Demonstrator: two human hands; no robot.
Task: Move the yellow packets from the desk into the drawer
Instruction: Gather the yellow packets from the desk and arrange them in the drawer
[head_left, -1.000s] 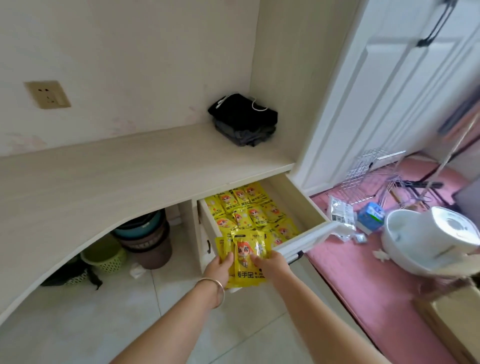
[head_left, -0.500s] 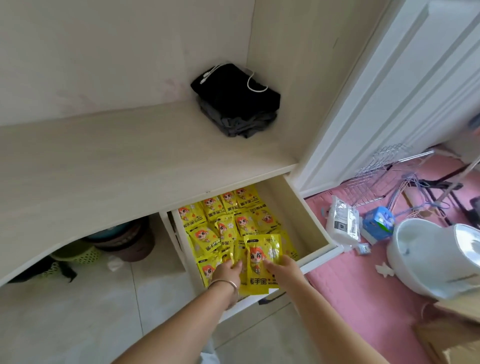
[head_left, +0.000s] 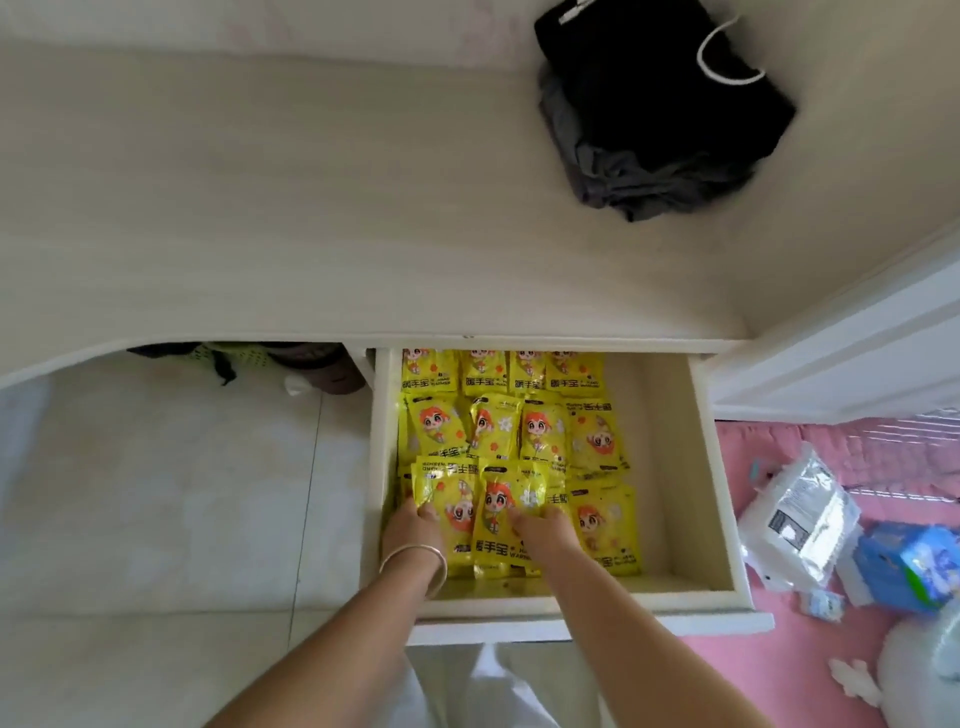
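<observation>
Both hands, left hand (head_left: 413, 525) and right hand (head_left: 540, 530), pinch yellow cartoon-printed plastic packets (head_left: 488, 514) low inside the open white wooden drawer (head_left: 670, 467); the pale wooden desk (head_left: 311, 208) shows no packets, so little remains.

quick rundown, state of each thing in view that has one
drawer: pulled open, partly filled
yellow packets: lying flat in rows inside the drawer
left hand: fingers on the front packets, grip unclear
right hand: fingers on the front packets, grip unclear
dark clothes: piled on the desk
</observation>
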